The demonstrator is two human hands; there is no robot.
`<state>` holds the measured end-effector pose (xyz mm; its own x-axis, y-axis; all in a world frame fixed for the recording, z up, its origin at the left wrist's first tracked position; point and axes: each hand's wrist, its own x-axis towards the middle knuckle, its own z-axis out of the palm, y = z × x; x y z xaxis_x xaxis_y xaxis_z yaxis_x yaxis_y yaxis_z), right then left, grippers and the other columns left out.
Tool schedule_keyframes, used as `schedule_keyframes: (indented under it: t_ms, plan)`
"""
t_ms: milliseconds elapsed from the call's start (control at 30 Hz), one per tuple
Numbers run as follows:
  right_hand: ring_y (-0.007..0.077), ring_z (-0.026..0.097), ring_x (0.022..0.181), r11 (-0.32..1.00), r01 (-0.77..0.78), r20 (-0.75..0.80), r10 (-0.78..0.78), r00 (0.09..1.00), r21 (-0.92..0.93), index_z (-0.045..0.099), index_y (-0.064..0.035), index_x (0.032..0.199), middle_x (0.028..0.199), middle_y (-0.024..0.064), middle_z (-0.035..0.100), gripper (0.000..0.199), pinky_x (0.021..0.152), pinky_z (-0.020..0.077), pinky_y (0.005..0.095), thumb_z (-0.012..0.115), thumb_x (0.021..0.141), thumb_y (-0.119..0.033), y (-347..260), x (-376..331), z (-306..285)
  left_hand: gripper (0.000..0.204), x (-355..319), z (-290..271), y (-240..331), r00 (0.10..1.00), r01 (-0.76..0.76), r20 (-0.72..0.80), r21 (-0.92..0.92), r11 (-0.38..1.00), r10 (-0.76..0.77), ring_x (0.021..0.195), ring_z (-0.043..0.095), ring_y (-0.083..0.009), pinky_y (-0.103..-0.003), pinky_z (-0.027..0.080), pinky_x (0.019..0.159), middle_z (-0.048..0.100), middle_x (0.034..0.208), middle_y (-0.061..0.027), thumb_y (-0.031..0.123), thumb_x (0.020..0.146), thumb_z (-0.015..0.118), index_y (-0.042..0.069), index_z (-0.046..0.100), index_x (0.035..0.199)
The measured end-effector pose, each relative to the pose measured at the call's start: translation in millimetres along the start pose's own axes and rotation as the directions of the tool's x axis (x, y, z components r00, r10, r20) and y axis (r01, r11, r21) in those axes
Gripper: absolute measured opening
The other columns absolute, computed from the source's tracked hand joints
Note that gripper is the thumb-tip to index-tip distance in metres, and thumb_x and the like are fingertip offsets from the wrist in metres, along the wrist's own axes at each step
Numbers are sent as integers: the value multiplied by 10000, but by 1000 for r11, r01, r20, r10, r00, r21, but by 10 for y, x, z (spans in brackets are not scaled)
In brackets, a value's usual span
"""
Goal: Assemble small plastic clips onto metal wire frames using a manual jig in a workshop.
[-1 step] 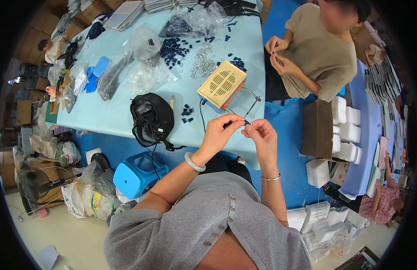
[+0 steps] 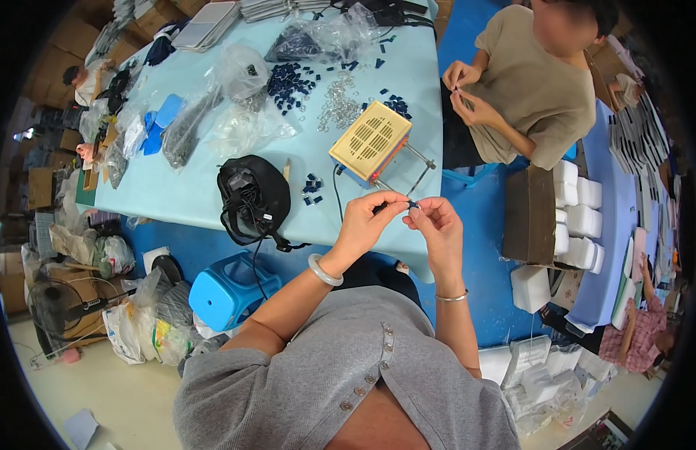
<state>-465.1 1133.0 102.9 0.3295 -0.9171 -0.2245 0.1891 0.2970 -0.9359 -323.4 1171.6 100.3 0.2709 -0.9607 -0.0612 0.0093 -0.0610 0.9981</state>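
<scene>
A small dark blue piece (image 2: 413,205) is pinched between my two hands at the table's front edge. The fingertips of my left hand (image 2: 374,217) close on its left side, and those of my right hand (image 2: 436,223) on its right. The fingers cover most of it, so its exact shape does not show. Just beyond my hands stands a box-shaped device (image 2: 370,141) with a cream slotted top and metal rods (image 2: 417,178) at its right. A few dark blue pieces (image 2: 312,187) lie left of the device; a larger heap (image 2: 288,86) lies farther back, beside scattered small silvery rings (image 2: 339,103).
A black bag (image 2: 252,196) with cables sits at the table's front left. Clear plastic bags (image 2: 246,124) lie behind it. A co-worker (image 2: 539,82) sits at the right side, holding something small. A blue stool (image 2: 226,296) stands below left, a cardboard box (image 2: 528,217) at right.
</scene>
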Motion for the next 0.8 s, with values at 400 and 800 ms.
schedule_keyframes:
  t_ms: [400, 800]
  plan:
    - [91, 573, 727, 993, 72, -78, -65, 995, 93, 567, -9, 897, 783, 29, 602, 93, 696, 453, 213, 606, 850, -79, 233, -58, 79, 145, -73, 163, -278, 995, 85, -38, -245, 966, -97, 707, 524, -53, -194, 421, 626, 622, 797, -20, 104, 852, 614, -21, 641, 921]
    - [75, 570, 716, 1000, -19, -79, 20, 997, 20, 557, -2, 904, 795, 22, 593, 82, 662, 451, 188, 586, 864, -68, 453, -82, 7, 143, -208, 175, -550, 972, 203, -13, -442, 874, -233, 725, 485, -32, -188, 399, 656, 605, 823, 10, 107, 859, 608, -4, 638, 944]
